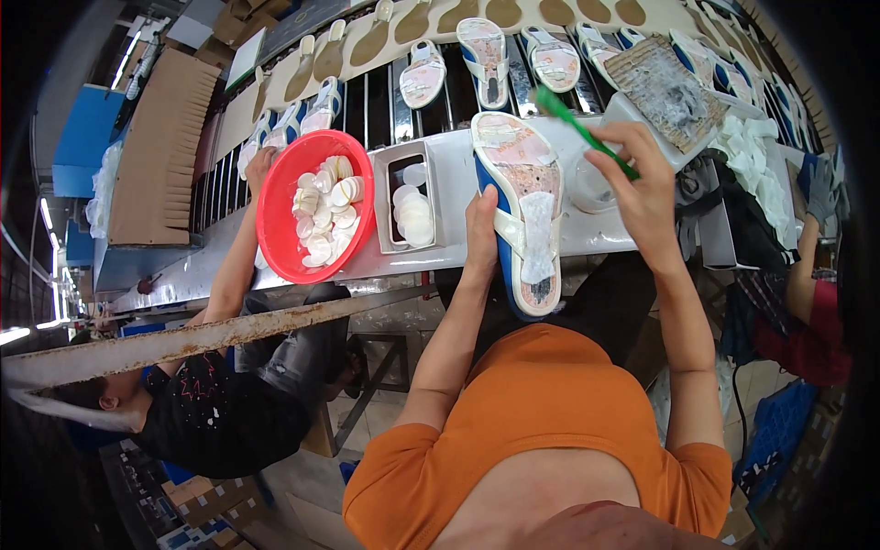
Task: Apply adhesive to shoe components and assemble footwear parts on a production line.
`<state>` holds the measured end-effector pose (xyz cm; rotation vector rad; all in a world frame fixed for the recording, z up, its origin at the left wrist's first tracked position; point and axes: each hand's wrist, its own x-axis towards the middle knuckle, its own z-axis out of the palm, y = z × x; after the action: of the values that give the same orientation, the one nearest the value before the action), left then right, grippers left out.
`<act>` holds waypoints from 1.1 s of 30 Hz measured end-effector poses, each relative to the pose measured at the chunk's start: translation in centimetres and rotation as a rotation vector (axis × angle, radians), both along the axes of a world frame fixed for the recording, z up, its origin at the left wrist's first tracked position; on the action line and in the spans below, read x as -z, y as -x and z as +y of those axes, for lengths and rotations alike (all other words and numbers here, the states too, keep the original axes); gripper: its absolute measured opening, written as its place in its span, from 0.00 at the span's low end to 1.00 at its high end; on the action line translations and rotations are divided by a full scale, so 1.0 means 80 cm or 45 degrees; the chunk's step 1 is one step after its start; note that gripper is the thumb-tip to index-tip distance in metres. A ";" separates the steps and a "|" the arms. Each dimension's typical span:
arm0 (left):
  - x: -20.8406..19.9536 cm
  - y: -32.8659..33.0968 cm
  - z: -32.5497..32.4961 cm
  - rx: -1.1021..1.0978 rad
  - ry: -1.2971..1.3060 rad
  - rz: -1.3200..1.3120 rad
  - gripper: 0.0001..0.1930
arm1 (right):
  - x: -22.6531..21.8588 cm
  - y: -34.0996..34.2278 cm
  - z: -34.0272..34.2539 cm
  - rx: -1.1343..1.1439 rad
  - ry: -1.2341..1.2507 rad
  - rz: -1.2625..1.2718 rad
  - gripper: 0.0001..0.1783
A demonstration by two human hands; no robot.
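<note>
My left hand (481,227) grips the side of a white sandal (539,229) with a blue edge, its bare footbed facing up. A white patch covers the middle and heel of that footbed, and a white strap crosses it. My right hand (637,174) is closed round a green-handled brush (596,137), its head raised up and to the left, apart from the sandal. Just below the brush stands a clear round container (589,188) on the worktable.
To the left are a red basin (364,170) of round white pieces and a white box (383,203) with similar pieces. Several sandals (423,73) lie on the roller conveyor. A crusted corrugated pad (667,96) sits at right. People work on both sides.
</note>
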<state>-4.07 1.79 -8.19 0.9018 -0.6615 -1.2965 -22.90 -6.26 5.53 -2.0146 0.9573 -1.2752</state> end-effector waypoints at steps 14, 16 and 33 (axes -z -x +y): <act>-0.013 0.008 -0.003 -0.165 -0.077 0.207 0.32 | 0.008 0.050 0.007 -0.760 -0.369 0.200 0.07; -0.012 0.008 -0.002 -0.149 -0.072 0.207 0.32 | 0.000 0.054 0.005 -0.683 -0.425 0.174 0.07; -0.021 0.010 -0.002 -0.104 -0.138 0.322 0.32 | 0.010 0.037 0.074 -0.808 -0.129 0.494 0.13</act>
<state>-4.88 1.64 -6.50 0.8261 -0.3563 -1.3545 -25.88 -0.34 4.73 -2.2653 0.4510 -0.4989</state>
